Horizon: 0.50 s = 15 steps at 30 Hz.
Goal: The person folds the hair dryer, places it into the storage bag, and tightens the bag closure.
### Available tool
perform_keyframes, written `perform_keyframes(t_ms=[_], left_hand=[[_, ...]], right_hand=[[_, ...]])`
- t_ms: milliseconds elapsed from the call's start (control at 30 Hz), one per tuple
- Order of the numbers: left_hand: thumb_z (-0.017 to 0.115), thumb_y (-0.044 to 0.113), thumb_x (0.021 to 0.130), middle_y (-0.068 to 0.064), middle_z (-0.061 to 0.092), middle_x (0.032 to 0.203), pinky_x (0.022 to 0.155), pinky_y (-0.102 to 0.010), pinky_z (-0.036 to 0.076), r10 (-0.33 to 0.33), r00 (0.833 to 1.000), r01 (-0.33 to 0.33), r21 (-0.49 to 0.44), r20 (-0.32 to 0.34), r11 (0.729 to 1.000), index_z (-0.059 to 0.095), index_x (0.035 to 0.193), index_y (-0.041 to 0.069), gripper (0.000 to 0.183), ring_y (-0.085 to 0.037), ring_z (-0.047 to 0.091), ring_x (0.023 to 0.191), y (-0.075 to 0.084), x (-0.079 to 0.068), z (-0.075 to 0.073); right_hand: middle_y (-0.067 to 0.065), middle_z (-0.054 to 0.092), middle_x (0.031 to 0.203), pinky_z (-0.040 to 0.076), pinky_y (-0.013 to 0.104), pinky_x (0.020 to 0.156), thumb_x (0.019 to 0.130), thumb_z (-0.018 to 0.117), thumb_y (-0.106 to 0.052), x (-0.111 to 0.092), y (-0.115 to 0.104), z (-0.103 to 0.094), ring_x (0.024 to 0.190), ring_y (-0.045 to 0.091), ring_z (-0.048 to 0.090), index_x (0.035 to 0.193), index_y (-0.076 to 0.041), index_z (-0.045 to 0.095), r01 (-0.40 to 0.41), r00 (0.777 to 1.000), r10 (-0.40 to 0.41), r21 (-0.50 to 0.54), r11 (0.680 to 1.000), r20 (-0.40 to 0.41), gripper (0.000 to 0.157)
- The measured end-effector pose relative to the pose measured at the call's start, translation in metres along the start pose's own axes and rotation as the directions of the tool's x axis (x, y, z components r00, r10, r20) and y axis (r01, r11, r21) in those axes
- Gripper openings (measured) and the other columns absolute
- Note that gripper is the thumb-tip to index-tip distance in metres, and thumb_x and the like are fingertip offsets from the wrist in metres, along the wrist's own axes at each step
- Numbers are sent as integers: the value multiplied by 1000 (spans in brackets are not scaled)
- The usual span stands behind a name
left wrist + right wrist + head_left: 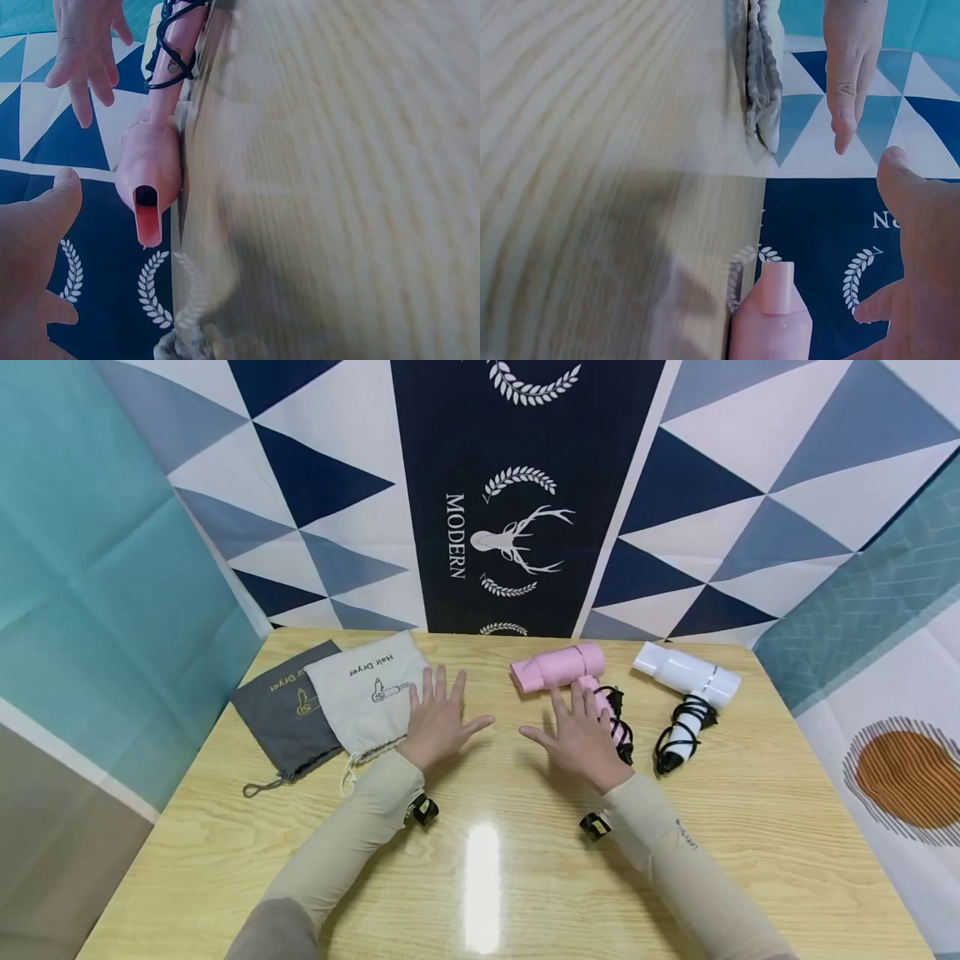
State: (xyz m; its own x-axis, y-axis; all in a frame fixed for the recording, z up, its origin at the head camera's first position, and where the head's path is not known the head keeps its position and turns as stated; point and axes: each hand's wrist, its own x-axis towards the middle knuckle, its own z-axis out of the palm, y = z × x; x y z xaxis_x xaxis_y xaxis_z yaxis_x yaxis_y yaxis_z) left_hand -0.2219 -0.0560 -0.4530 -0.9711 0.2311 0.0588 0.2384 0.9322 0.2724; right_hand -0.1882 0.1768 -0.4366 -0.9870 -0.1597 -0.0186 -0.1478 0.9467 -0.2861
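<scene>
Both hands hover over the table with fingers spread, holding nothing. My left hand [437, 720] is beside the right edge of a white drawstring bag [367, 693] printed "Hair Dryer". Partly under that bag lies a dark grey drawstring bag [288, 710] with similar print. My right hand [582, 739] is just left of the handle of a pink hair dryer [558, 667], partly covering it in the head view; a black cord wraps the handle. Further right lies a white hair dryer [690, 672], its handle [684, 727] also wound with black cord. In the left wrist view the pink dryer's nozzle [150, 225] faces the camera.
The wooden table [525, 893] runs back to a patterned cloth [502, 460] with a deer print. Teal cloth [75, 568] hangs on the left side, and another cloth with an orange disc [911, 777] on the right. Each wrist carries a small black camera [424, 811].
</scene>
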Motion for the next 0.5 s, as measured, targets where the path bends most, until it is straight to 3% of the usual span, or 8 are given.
perform_keyframes(t_ms=[233,500], left_hand=[[44,72,89,-22,7,163,118,-63,7,0,999,1,-37,42,999,17,157,15,93,-42,-2,150,1,12,-2],[47,71,89,-22,7,162,118,-64,7,29,998,-24,-83,60,996,20,156,12,93,-43,1,150,9,28,2]], right_hand=[[30,7,160,11,69,114,93,45,-66,6,2,-5,147,51,5,156,-7,13,-7,1000,8,-24,1000,15,92],[30,10,159,10,69,114,90,38,-74,6,15,-11,146,52,6,155,-3,14,-23,1000,24,-34,999,13,99]])
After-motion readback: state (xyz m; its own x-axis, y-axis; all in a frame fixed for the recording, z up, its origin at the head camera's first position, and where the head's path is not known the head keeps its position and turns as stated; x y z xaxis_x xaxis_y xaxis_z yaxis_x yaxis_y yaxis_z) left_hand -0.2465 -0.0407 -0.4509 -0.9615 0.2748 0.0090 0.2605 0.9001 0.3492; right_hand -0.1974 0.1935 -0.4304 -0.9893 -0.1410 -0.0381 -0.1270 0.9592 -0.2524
